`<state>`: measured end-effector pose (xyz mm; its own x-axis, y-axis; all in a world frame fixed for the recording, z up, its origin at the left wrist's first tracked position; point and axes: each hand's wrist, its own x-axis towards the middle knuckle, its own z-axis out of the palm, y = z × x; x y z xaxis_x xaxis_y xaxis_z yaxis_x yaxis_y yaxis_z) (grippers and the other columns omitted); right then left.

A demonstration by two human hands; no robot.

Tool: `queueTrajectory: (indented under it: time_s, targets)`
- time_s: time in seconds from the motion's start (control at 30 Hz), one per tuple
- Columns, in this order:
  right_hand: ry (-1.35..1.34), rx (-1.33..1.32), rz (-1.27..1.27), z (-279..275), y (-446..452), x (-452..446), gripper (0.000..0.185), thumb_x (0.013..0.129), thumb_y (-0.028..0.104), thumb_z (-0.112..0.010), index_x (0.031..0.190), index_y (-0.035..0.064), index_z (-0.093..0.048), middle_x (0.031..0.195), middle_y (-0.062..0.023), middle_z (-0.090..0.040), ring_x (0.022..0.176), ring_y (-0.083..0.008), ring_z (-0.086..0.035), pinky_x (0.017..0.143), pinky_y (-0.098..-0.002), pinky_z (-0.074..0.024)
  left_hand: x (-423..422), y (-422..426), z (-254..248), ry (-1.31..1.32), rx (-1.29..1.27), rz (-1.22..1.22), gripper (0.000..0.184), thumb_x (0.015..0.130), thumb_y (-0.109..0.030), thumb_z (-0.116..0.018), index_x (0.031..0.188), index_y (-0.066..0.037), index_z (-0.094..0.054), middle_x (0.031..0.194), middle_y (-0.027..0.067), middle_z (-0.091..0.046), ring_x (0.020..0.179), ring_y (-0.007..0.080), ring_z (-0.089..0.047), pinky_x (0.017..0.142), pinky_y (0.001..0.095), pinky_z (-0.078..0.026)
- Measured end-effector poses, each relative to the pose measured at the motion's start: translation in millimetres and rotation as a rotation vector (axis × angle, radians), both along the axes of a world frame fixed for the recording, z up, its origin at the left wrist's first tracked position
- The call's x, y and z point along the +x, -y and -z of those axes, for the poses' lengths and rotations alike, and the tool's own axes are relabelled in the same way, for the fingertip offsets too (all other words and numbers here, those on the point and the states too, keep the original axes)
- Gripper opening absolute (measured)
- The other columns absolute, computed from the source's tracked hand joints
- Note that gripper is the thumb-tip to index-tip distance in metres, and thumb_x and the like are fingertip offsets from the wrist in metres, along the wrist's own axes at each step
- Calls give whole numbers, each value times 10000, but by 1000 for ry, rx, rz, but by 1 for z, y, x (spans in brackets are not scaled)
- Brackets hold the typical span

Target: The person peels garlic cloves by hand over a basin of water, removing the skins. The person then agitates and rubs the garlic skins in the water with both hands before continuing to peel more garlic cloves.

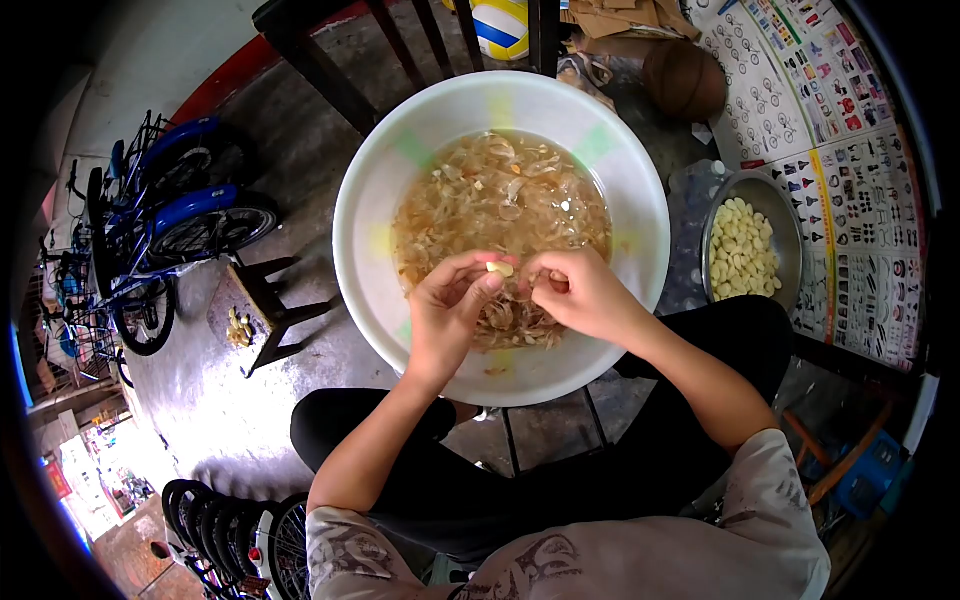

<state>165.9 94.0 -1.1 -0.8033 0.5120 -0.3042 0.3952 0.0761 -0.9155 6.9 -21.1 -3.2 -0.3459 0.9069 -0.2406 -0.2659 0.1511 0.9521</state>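
Observation:
A large white basin (360, 230) stands before me, holding brownish water full of floating papery garlic skins (490, 190). Over its near half, my left hand (450, 305) pinches a pale garlic clove (500, 268) between thumb and fingertips. My right hand (580, 292) is close beside it with the fingers curled together; whatever is in its fingertips is too small to make out. To the right, a metal bowl (793, 235) contains many peeled garlic cloves (742, 250).
A dark wooden chair (420, 45) and a yellow, blue and white ball (500, 28) are behind the basin. A brown basketball (685, 80) lies right of them. At left stand a small stool (262, 310) and blue bicycles (195, 210). Printed sheets (850, 180) cover the right side.

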Motion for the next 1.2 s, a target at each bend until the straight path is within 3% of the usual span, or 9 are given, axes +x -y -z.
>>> queueTrajectory:
  time_s: [0.13, 0.27, 0.33, 0.37, 0.43, 0.6, 0.83, 1.03, 1.2]
  targets:
    - [114, 331, 52, 7, 2, -4, 287, 940, 151, -585, 1188, 6, -594, 801, -229, -664, 730, -382, -653, 637, -447, -474, -5, 0, 0, -144, -11, 12, 204, 973, -84, -597, 1142, 27, -619, 1056, 89, -689, 921, 114, -636, 820, 254, -522]
    - [97, 530, 133, 14, 2, -5, 300, 966, 188, -557, 1212, 20, -588, 688, -144, -640, 609, -306, -623, 597, -404, -477, -10, -2, 0, -183, -93, -67, 191, 965, -108, -619, 1100, 27, -633, 985, 75, -678, 861, 114, -612, 777, 259, -501]
    - [-40, -266, 251, -1, -2, -9, 283, 983, 214, -541, 1205, 48, -595, 727, -26, -590, 621, -178, -560, 602, -331, -470, -11, -4, -2, -176, -106, -102, 188, 950, -98, -638, 1089, 28, -634, 968, 86, -675, 856, 130, -606, 763, 273, -496]
    - [-40, -263, 250, 3, -3, -7, 283, 983, 214, -541, 1205, 48, -595, 727, -26, -590, 621, -178, -560, 602, -331, -470, -11, -5, -3, -445, 2, -50, 171, 923, -75, -651, 1072, 7, -648, 965, 87, -673, 850, 164, -613, 756, 287, -502]
    - [-358, -1098, 294, 22, -4, -2, 272, 993, 219, -523, 1206, 67, -597, 847, 24, -529, 725, -97, -490, 643, -269, -445, -11, -7, -6, -713, 116, -2, 165, 896, -52, -664, 1056, -14, -662, 962, 88, -671, 845, 198, -620, 749, 302, -509]
    - [-469, -1282, 318, 24, 8, -9, 327, 979, 116, -443, 1263, -9, -547, 1131, -105, -596, 1007, -189, -586, 887, -357, -487, -6, -7, -6, -1014, 349, 175, 248, 779, -17, -717, 1024, -48, -684, 1001, 74, -676, 894, 264, -624, 754, 353, -527]
    - [-442, -1316, 303, 17, 13, -8, 341, 992, 145, -444, 1289, -1, -524, 1160, -118, -608, 1047, -202, -610, 892, -349, -493, -18, -7, -9, -1082, 415, 275, 227, 835, -30, -683, 1061, -32, -673, 1038, 109, -691, 920, 281, -625, 790, 357, -511]
    - [-336, -1138, 407, 20, 5, -3, 182, 967, 106, -538, 1104, 21, -622, 954, -56, -603, 827, -121, -570, 686, -246, -472, -78, -7, -26, -1061, 474, -329, 167, 899, 11, -491, 987, 35, -630, 1070, 187, -660, 980, 284, -628, 854, 346, -486]
    - [-395, -1054, 375, 12, -15, 9, 155, 987, 193, -540, 966, 46, -586, 716, 72, -447, 537, -12, -351, 448, -172, -285, -123, 0, -34, -1017, 338, -486, 148, 962, -10, -506, 1007, 59, -629, 1071, 137, -635, 974, 178, -609, 853, 291, -502]
